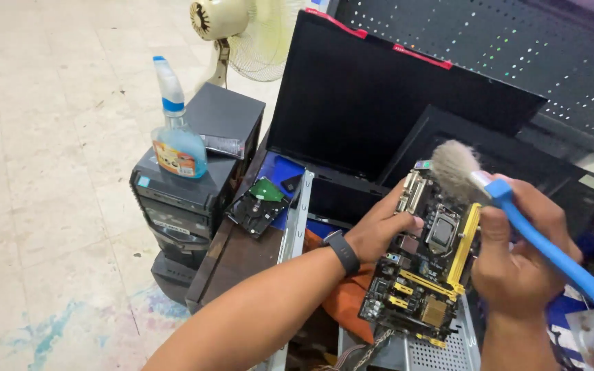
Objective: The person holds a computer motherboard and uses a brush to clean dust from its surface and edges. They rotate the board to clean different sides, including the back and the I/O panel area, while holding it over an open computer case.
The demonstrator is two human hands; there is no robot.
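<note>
The blue brush handle runs out past the right edge, its end unseen. The right hand covers the right edge of the motherboard; its small parts are too fine to tell apart. The fan is cut off at the top, and the left arm at the bottom edge. The spray bottle label is blurred.

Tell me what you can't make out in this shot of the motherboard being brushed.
- Head view: the brush handle's far end is cut off by the right edge.
- The motherboard's left side is covered by the left hand; its right edge sits behind the right hand.
- The spray bottle label is too small to make out.
- The fan is cut off by the top edge.
</note>
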